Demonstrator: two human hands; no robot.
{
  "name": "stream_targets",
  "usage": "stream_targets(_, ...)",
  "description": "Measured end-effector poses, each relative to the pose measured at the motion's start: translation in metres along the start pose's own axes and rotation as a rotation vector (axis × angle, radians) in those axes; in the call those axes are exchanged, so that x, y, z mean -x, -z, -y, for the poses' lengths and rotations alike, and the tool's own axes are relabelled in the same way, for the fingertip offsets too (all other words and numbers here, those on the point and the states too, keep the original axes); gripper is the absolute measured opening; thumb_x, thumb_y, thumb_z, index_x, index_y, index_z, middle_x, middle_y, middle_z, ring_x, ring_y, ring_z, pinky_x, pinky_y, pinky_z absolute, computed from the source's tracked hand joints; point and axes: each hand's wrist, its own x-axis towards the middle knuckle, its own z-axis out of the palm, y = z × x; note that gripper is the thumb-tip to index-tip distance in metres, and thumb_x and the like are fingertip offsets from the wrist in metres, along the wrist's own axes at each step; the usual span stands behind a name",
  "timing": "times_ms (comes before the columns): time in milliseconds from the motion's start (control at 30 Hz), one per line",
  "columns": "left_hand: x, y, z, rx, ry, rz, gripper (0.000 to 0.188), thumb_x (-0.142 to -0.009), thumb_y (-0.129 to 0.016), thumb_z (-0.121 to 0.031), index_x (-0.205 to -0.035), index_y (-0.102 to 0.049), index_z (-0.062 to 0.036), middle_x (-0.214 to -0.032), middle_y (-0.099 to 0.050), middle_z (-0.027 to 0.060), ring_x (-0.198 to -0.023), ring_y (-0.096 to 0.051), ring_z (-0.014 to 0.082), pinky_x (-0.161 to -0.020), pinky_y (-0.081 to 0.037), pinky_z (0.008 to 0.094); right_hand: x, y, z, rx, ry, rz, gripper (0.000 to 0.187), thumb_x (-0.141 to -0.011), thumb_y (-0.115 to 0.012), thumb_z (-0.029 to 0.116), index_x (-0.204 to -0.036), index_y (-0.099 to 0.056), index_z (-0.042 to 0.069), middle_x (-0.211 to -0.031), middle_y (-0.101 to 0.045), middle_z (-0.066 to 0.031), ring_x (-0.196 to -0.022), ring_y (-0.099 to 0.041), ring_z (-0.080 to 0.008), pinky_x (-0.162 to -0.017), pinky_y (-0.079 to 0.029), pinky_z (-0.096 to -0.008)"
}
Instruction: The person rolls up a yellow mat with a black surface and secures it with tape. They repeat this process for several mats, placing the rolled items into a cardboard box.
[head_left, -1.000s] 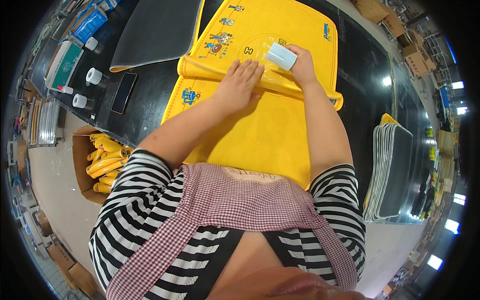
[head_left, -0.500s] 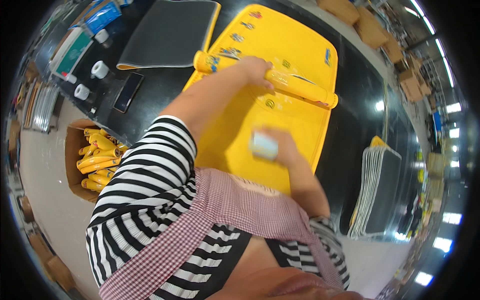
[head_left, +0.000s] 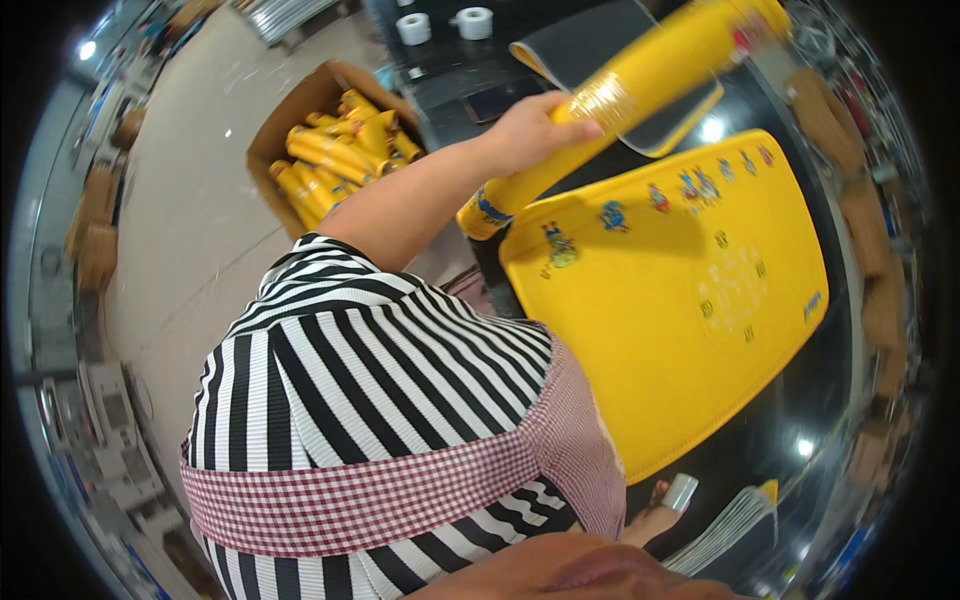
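Observation:
My left hand [head_left: 535, 135] is closed around a rolled yellow mat [head_left: 660, 70], with clear tape shining around its middle. The roll is held up, tilted, above the table's left side. Beneath and beyond it, a flat yellow mat [head_left: 640, 330] with small printed cartoon figures lies on the black table. Low in the view, close to my body, my right hand [head_left: 653, 515] grips a roll of tape [head_left: 681, 492]. My apron and shoulder hide part of that arm.
On the floor to the left, a cardboard box [head_left: 265, 135] holds several yellow rolls. White tape rolls [head_left: 474, 23] and a dark phone [head_left: 500, 100] rest on the table. A grey-backed folded mat [head_left: 590, 45] lies behind the raised roll; stacked mats [head_left: 725, 530] sit at the lower right.
My left hand has lifted the rolled mat off the flat mat and carried it left. My right hand, with the tape, is now near the table's near side. My view has turned left.

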Motion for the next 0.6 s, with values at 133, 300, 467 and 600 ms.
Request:
stream_targets(133, 0.017, 0.066, 0.074, -0.103, -0.126, -0.587, 0.072, -0.081, -0.091, -0.031, -0.132, -0.051, 0.0009, -0.113, -0.071, 0.0125, -0.1, -0.071, 0.023, -0.089, -0.058, 0.0358, 0.0, -0.002, 0.006, 0.037, -0.061, -0.016, 0.034, -0.105, -0.061, 0.028, -0.128, -0.064, 0.004, -0.1, -0.067, -0.008, -0.093, -0.067, -0.0198, -0.099, -0.054, -0.0362)
stream_targets(300, 0.03, 0.147, 0.125, 0.385, 0.158, -1.1, 0.06, -0.081, -0.089, -0.01, -0.122, -0.046, 0.0008, -0.109, -0.068, 0.0181, -0.089, -0.072, 0.0293, -0.073, -0.062, 0.0429, 0.008, -0.026, 0.035, 0.08, -0.058, -0.042, 0.038, -0.106, -0.058, 0.031, -0.131, -0.061, 0.003, -0.105, -0.067, -0.0097, -0.101, -0.067, -0.022, -0.104, -0.052, -0.0376)
stream_targets(467, 0.056, 0.273, 0.212, 0.365, 0.31, -1.202, 0.072, -0.081, -0.088, -0.01, -0.135, -0.042, 0.0037, -0.122, -0.066, 0.0228, -0.097, -0.072, 0.0353, -0.079, -0.063, 0.0457, 0.03, -0.044, 0.045, 0.123, -0.05, -0.052, 0.046, -0.106, -0.05, 0.036, -0.13, -0.059, -0.002, -0.112, -0.067, -0.0162, -0.111, -0.066, -0.0272, -0.109, -0.05, -0.0395)
stream_targets(600, 0.075, 0.3, 0.258, -0.571, 0.959, -1.763, 0.078, -0.089, -0.082, -0.023, -0.151, -0.042, 0.0027, -0.152, -0.048, 0.0281, -0.132, -0.058, 0.0409, -0.108, -0.051, 0.0517, 0.013, -0.036, 0.039, 0.138, -0.044, -0.043, 0.055, -0.106, -0.046, 0.041, -0.134, -0.056, -0.006, -0.122, -0.066, -0.0207, -0.119, -0.064, -0.0307, -0.111, -0.049, -0.0417)
